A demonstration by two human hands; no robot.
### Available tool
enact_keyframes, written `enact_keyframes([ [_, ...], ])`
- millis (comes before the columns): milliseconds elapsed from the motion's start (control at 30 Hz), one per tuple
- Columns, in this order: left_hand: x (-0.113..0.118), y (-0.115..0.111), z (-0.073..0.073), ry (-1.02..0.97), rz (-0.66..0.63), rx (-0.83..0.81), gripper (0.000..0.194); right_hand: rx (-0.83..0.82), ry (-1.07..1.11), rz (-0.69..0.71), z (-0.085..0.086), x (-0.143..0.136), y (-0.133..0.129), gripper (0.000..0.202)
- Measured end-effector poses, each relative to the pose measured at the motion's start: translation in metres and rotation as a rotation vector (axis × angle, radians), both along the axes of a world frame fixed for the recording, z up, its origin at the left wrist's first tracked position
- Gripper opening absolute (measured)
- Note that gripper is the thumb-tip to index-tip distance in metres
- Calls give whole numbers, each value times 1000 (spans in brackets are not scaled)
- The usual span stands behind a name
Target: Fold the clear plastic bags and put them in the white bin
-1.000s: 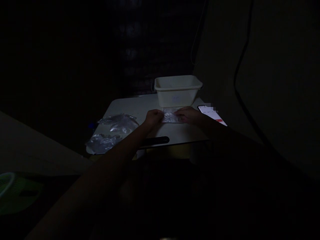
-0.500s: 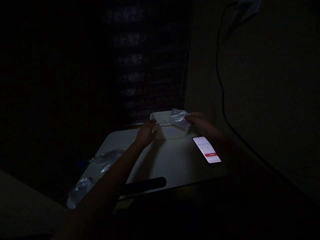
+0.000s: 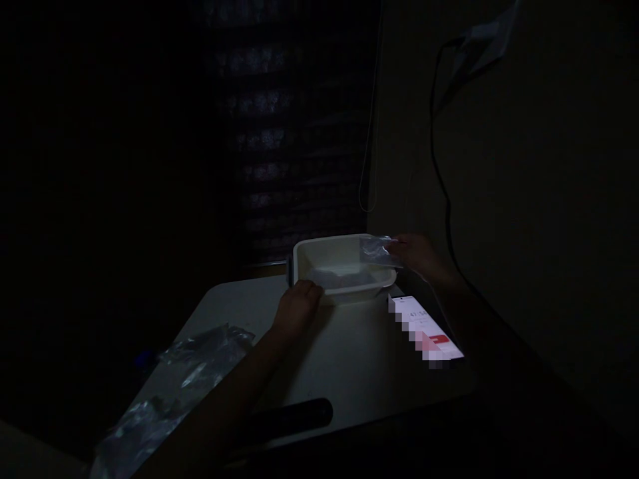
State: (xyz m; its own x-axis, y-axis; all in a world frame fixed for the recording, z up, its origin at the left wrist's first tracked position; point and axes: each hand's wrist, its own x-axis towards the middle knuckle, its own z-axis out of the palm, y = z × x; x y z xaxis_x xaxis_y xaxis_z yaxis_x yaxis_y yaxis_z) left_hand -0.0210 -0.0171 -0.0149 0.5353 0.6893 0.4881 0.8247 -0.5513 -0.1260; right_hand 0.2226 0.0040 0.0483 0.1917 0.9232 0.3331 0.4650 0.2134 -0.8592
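A white plastic tub (image 3: pixel 344 297) stands at the far side of the small table. My left hand (image 3: pixel 298 307) is closed on the tub's near left rim, fingers over the edge. Above the tub's right side, a clear plastic bag (image 3: pixel 375 249) hangs from my right hand (image 3: pixel 413 253), pinched between the fingertips. Some clear, bag-like plastic (image 3: pixel 339 278) lies inside the tub; the dark blurs its details.
Crumpled clear plastic bags (image 3: pixel 210 356) lie along the table's left side. A lit phone (image 3: pixel 424 326) rests at the right. The table (image 3: pixel 349 359) has a dark slot near its front edge. A black cable (image 3: pixel 439 159) runs down the wall from a socket.
My view has tilted, and more of the tub's inside shows. My left hand has closed on the near rim. The right hand has moved the bag slightly right.
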Motion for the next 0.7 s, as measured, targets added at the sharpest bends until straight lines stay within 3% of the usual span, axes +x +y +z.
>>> enact_keyframes([
  [133,-2,-15,-4,115,1,-19,16,-65,-238,-2,-8,-4,3,12],
  [367,-4,-26,-7,227,-39,15,12,-146,-578,143,-27,-23,12,15],
  [567,-1,-28,-6,220,-78,9,13,-310,-841,2,-38,-41,6,21],
  [700,1,-28,-4,200,-71,1,13,-245,-885,-85,-30,-36,-1,31],
])
